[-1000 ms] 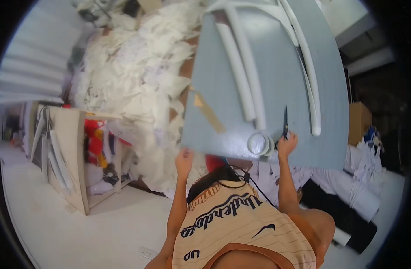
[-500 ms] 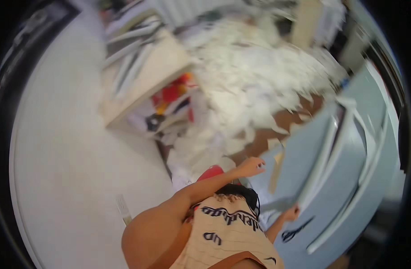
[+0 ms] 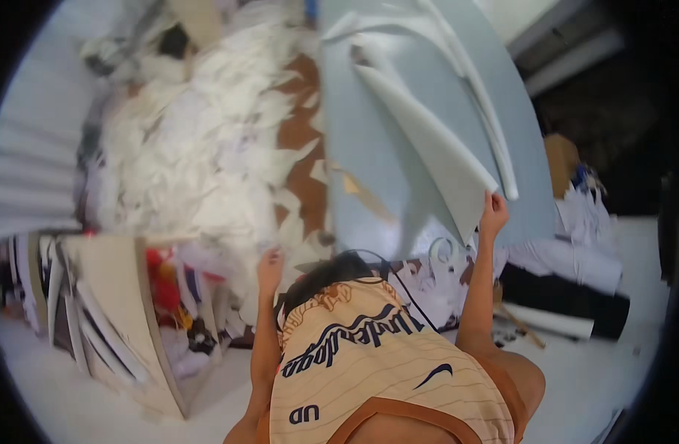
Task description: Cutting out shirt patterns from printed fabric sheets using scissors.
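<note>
My right hand [image 3: 494, 214] pinches the near corner of a pale white sheet [image 3: 428, 129]. The sheet lies long and partly curled over the blue-grey table [image 3: 376, 229], its corner lifted toward me. My left hand [image 3: 271, 263] hangs at my left side, in front of the white scraps [image 3: 199, 148] heaped on the floor. Its fingers are blurred, so whether they hold anything does not show. A strip of tan paper or tape [image 3: 365, 194] lies near the table's left edge.
A cream cabinet [image 3: 121, 311] with red and white items inside stands at the left. Long white strips [image 3: 76, 325] lean on it. At the right are a black roll [image 3: 565, 300], a white roll [image 3: 550, 320] and a cardboard box [image 3: 561, 155].
My view has turned to the right, toward the table. My right hand has taken hold of the sheet's corner. My left hand has moved from beside the table's edge to my left side.
</note>
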Tool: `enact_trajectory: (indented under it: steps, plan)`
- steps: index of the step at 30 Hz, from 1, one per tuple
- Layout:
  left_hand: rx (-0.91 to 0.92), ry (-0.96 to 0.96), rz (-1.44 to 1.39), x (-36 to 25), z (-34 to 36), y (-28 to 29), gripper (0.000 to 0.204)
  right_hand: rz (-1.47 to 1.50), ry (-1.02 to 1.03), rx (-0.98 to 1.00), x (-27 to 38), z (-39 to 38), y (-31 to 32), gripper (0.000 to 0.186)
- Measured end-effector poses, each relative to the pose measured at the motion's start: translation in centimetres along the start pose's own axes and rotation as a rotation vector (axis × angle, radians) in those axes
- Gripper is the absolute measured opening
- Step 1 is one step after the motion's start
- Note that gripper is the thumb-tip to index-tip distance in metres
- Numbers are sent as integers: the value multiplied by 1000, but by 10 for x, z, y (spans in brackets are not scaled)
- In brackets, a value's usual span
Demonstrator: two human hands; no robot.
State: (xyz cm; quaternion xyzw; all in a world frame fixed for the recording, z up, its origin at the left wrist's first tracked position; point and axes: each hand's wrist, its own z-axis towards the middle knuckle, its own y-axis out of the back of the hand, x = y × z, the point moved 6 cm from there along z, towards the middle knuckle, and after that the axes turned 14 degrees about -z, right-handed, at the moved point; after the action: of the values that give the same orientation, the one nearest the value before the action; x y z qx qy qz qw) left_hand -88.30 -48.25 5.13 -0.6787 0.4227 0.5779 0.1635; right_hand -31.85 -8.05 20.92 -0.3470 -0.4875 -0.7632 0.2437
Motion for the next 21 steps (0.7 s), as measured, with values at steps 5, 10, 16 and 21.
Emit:
enact_trajectory:
  steps: [5,10,16,21]
  plan:
    - [124,15,54,78,50,81,34,49,56,-82,84,-76,-3,18]
    - [132,-26,41,76,62,141,34,43,166,-136,208,-105,42,19]
    - [117,-30,22,94,68,199,37,-235,330,-162,316,-122,54,28]
    - [131,-47,15,89,69,181,35,-559,390,-155,426,-58,61,35]
